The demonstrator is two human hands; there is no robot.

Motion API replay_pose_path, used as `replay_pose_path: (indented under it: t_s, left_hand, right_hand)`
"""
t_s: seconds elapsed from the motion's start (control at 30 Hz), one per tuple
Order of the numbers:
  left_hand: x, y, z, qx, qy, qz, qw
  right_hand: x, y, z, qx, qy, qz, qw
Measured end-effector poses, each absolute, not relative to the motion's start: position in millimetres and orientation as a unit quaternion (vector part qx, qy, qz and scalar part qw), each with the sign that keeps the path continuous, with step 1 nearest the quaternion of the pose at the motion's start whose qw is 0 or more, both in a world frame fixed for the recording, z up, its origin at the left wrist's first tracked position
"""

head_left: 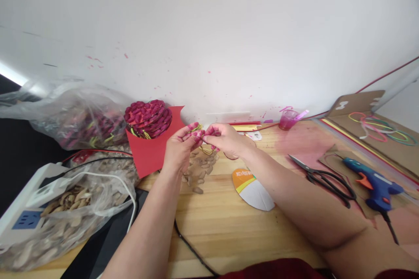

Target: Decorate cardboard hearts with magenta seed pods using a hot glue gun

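Observation:
My left hand (179,147) and my right hand (225,138) meet above the wooden table (229,222), near the wall. The fingertips of both are stained pink and pinched together on a small yellow wire-like piece (197,127). Just below the hands lies a loose pile of pale shells (200,170). To the left, a red paper cone (149,150) holds a magenta flower built of dyed shells (149,117).
A clear bag of pale shells (65,213) and a white power strip (22,209) sit at the left; a bag of dyed shells (77,122) lies behind. Black scissors (327,179), a blue glue gun (373,183), a pink cup (288,119), an oval card (252,188) and cardboard with coloured loops (379,126) are at the right.

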State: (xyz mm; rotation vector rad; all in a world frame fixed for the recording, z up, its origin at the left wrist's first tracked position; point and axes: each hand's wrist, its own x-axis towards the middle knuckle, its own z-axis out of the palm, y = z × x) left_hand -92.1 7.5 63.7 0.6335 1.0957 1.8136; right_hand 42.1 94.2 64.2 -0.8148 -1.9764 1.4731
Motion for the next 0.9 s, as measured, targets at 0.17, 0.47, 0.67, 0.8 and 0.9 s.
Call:
replay_pose_path:
  t_s: [0.17,0.47,0.67,0.8,0.9]
  left_hand:
    - [-92.5,7.5,63.7,0.273,0.434,0.729,0.454]
    - [-93.7,7.1,64.0,0.310,0.438,0.714,0.449]
    - [-93.0,6.4,64.4,0.311,0.438,0.712,0.451]
    - [-93.4,6.8,63.5,0.309,0.434,0.714,0.454]
    - [-93.3,6.8,64.3,0.299,0.432,0.720,0.454]
  right_hand:
    - [43.6,93.8,67.1,-0.305,-0.738,0.545,0.255]
    - [46.2,95.6,68.6,-0.303,-0.754,0.529,0.246]
    - [46.8,96.5,68.2,-0.301,-0.745,0.539,0.252]
    - [46.4,98.0,67.0,-0.302,-0.736,0.553,0.247]
    - [45.9,98.5,66.5,-0.303,-0.728,0.565,0.244]
